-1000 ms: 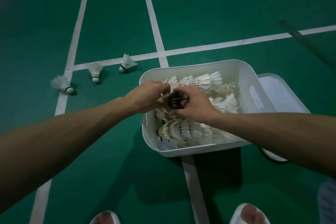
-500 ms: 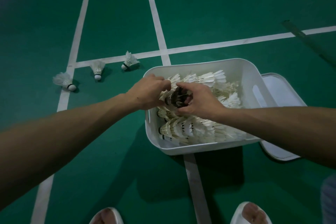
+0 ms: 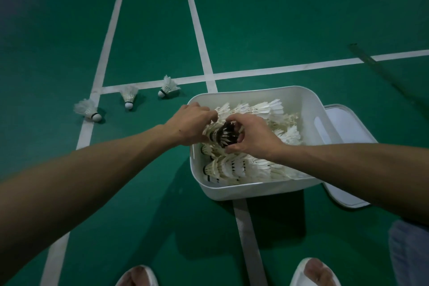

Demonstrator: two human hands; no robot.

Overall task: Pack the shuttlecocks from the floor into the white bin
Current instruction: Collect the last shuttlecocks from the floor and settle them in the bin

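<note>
The white bin (image 3: 253, 189) stands on the green court floor, holding several rows of nested white shuttlecocks (image 3: 234, 167). Over its left part, both hands hold a short stack of shuttlecocks (image 3: 224, 133). My left hand (image 3: 189, 126) grips the stack's left end. My right hand (image 3: 251, 137) curls round its open feather end, whose dark inside faces the camera. Three loose shuttlecocks lie on the floor left of the bin: one (image 3: 168, 88) nearest, one (image 3: 128, 96) in the middle, one (image 3: 87, 110) farthest left.
A white lid (image 3: 348, 127) lies flat against the bin's right side. White court lines cross the floor; one runs under the bin. My two feet in white slippers (image 3: 313, 273) show at the bottom edge. A dark strip lies on the floor at upper right.
Both hands stay on the stack over the bin; the stack has tilted a little so its dark inside shows more. The three floor shuttlecocks have not moved.
</note>
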